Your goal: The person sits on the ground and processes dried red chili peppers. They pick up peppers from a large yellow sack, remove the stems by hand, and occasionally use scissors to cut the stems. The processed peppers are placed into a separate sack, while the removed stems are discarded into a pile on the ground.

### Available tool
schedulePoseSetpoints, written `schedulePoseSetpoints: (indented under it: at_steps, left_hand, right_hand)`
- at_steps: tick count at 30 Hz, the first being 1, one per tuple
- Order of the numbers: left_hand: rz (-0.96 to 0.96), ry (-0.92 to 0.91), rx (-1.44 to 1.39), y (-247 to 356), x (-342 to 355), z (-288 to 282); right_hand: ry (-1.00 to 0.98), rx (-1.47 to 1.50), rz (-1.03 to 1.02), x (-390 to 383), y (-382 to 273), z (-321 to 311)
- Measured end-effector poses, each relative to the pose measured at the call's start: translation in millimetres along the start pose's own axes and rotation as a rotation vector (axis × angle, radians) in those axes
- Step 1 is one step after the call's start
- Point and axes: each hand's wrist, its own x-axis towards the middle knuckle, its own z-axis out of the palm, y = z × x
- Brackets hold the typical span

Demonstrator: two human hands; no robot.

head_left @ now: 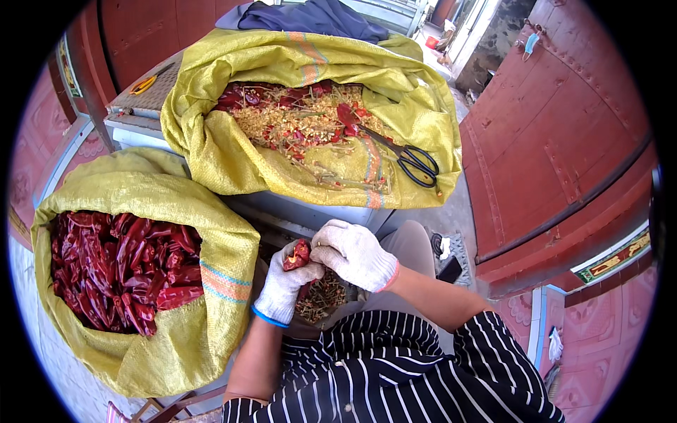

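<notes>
Right, so the dried red pepper (296,257) is in the L hand (279,283), pinched b/w thumb & fingers, its torn, seedy end facing up. Long axis: can't say for sure, most of it's hidden by the glove. R hand (357,258) sits just beside it on the person's R, fingers bent in & touching the L fingertips; can't tell if they grip anything. L is the nearer one, obvs, since it's holding it.

Under the hands, a heap of stems & bits (321,299), partly hidden. Out L, a yellow woven sack (144,366) full of red peppers (116,264). Ahead, a 2nd sack, rolled open (233,166), w/ seeds (275,123) & black-handled scissors (419,166) lying at its R side.

Rm: red door (557,127) on the R w/ a blue mask (530,46) hung up, pink patterned tiles (606,321) below.
</notes>
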Motion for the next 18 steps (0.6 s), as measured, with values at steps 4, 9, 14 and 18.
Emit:
schedulePoseSetpoints:
  at_steps: [4,9,14,18]
  left_hand:
    - [0.056,0.048,-0.064,-12.5,-2.2,-3.6]
    - [0.074,0.118,-0.018,-3.0,-6.2,9.8]
    - [0.082,0.004,-0.025,-6.7,-5.8,2.9]
    - [0.111,0.083,-0.175,-12.4,-4.8,7.6]
  right_hand:
    - [-0.043,0.616,0.444,0.6,-5.3,4.1]
    - [0.038,1.354,0.837,-1.5,4.2,12.9]
    - [0.164,1.495,0.890,1.4,5.3,-2.9]
    - [0.089,0.395,0.422,1.4,19.7,-25.3]
